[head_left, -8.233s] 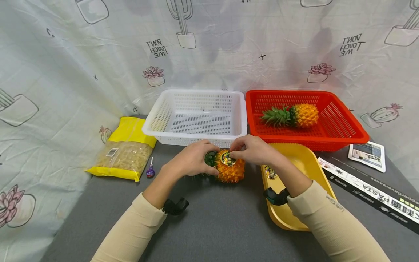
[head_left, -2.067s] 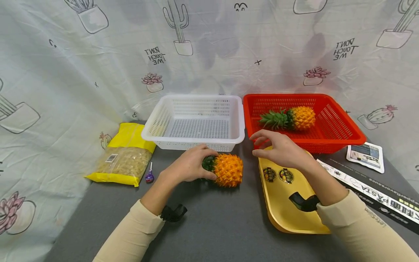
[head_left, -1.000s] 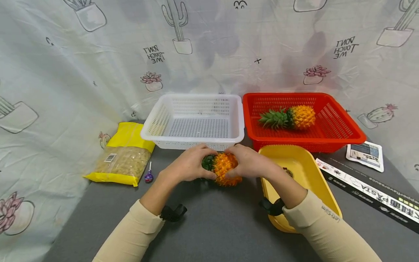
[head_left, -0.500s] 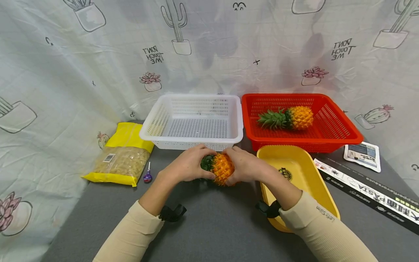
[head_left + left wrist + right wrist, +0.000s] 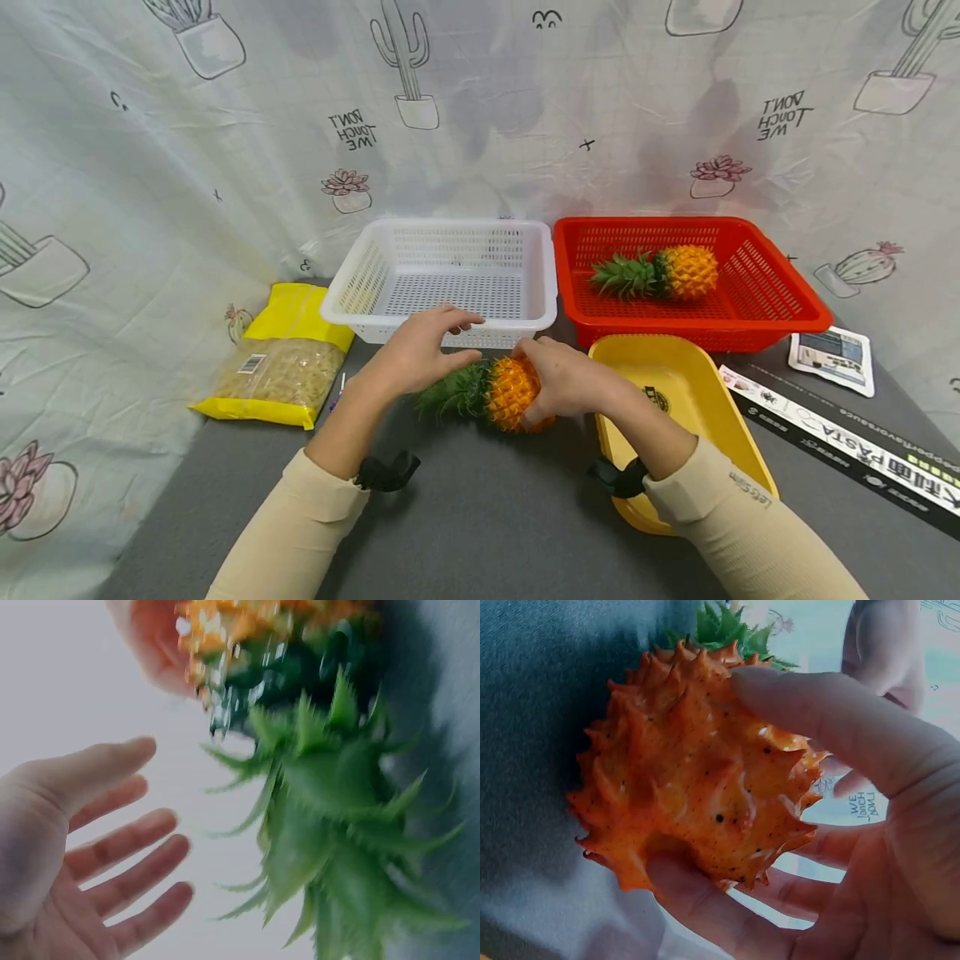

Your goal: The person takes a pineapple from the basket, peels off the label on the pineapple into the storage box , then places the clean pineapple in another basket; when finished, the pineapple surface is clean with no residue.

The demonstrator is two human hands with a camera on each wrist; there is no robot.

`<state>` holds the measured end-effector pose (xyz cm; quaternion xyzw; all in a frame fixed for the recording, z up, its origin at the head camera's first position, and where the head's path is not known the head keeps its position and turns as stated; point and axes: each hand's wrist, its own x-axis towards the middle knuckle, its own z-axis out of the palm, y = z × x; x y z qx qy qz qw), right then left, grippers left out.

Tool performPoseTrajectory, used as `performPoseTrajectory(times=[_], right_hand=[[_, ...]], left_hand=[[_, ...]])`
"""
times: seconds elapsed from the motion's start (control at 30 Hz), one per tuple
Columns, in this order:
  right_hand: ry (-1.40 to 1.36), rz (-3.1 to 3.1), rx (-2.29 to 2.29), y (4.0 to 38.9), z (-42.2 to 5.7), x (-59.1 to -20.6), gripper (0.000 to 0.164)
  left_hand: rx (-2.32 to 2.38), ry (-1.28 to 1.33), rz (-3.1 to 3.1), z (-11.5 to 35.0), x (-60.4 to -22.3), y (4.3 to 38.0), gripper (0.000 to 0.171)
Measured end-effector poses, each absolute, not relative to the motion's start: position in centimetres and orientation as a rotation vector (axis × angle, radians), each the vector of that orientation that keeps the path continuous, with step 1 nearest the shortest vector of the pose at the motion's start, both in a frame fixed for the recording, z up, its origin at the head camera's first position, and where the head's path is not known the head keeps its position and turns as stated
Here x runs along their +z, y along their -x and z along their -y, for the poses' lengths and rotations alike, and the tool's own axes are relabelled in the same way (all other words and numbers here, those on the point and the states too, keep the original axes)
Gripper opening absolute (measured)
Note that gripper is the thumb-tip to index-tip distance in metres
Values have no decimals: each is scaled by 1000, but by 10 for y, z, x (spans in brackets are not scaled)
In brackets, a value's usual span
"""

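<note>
A pineapple [image 5: 512, 390] with a spiky orange body lies on its side on the grey table, green crown [image 5: 453, 392] pointing left. My right hand [image 5: 566, 379] grips its bottom end; in the right wrist view the thumb and fingers curl round the orange body [image 5: 697, 772]. Clear of the fruit, my left hand [image 5: 420, 354] hovers above the crown with nothing in it. The left wrist view shows that hand's fingers [image 5: 139, 836] spread, apart from the leaves [image 5: 330, 817]. The palm side of my right hand is hidden in the head view.
Behind stand a white basket [image 5: 438, 320] and a red basket [image 5: 701, 323] holding another pineapple [image 5: 688, 271]. A yellow tray [image 5: 697, 375] with a round black sticker [image 5: 657, 398] sits right. Farther right are a pasta box [image 5: 840, 442] and white packet [image 5: 832, 358]; left, a yellow bag [image 5: 281, 371].
The round label seen on the pineapple 8.2 s ago no longer shows. My right hand went over the yellow tray, then back onto the fruit. My left hand has just let go and lifted.
</note>
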<state>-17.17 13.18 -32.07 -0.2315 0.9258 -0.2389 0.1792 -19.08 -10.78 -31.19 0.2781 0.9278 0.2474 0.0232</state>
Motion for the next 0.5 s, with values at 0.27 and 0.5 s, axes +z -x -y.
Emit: performPoseTrajectory(times=[0.27, 0.5], right_hand=[[655, -2583, -697, 166, -139, -312, 74], [683, -2568, -692, 160, -146, -299, 69]], left_hand=[[720, -801, -2989, 111, -306, 209, 30], [622, -831, -3002, 109, -314, 221, 24]])
